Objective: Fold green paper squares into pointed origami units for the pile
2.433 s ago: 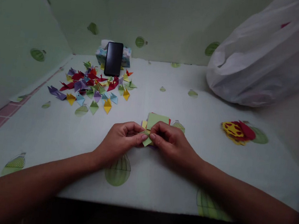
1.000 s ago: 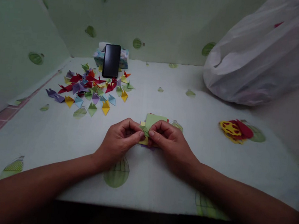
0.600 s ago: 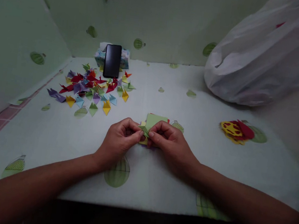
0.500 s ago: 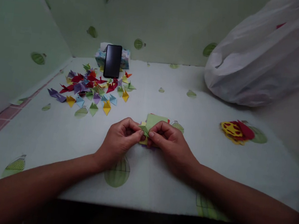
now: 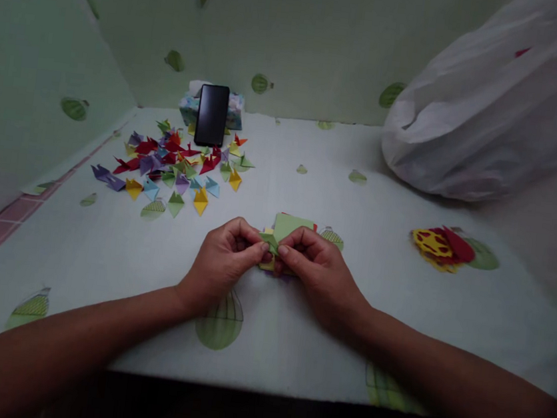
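Note:
Between my two hands is a small folded green paper, pinched at both sides. My left hand grips its left end with thumb and forefinger. At its right end, the thumb and forefinger of my right hand are closed on it. Just behind and under the fingers lies a stack of square coloured paper, light green on top, with red, yellow and purple edges peeking out. The fingers hide much of the folded piece and part of the stack.
A heap of colourful folded paper pieces lies at the back left. Behind it, a phone leans on a tissue box. A large white plastic bag fills the back right. Yellow and red cut-outs lie on the right.
The hands keep their pinch on the green paper, with only slight finger movement. The whole view has shifted very slightly.

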`<state>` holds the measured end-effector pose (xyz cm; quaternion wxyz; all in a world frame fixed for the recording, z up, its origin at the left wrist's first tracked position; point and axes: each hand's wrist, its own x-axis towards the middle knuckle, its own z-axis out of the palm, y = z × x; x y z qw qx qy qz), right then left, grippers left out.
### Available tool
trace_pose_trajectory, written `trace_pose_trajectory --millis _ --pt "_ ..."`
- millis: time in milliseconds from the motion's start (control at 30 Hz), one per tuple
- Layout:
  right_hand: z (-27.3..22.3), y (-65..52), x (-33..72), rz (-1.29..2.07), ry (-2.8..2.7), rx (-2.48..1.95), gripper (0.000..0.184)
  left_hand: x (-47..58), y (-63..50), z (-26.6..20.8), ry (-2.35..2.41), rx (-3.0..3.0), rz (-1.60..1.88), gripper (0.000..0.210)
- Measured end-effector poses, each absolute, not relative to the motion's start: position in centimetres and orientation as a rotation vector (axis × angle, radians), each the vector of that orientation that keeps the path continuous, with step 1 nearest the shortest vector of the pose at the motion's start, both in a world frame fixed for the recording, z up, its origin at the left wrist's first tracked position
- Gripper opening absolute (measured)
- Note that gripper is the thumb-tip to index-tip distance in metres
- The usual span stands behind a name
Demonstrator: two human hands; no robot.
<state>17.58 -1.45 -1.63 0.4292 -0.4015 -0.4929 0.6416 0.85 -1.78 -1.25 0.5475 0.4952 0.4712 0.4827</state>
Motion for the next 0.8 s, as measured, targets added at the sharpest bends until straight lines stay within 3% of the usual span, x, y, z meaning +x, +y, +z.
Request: trace_pose_trajectory --millis 567,800 --pt "-1.51 -1.29 17.4 1.631 -1.217 -1.03 0.02 0.84 -1.68 -0.62 1.112 1.154 1.111 0.026" --pt "-1.27 -1.22 17.56 1.631 -1.242 -1.052 0.016 0.65 -1.59 -0.75 1.108 1.175 1.02 0.02"
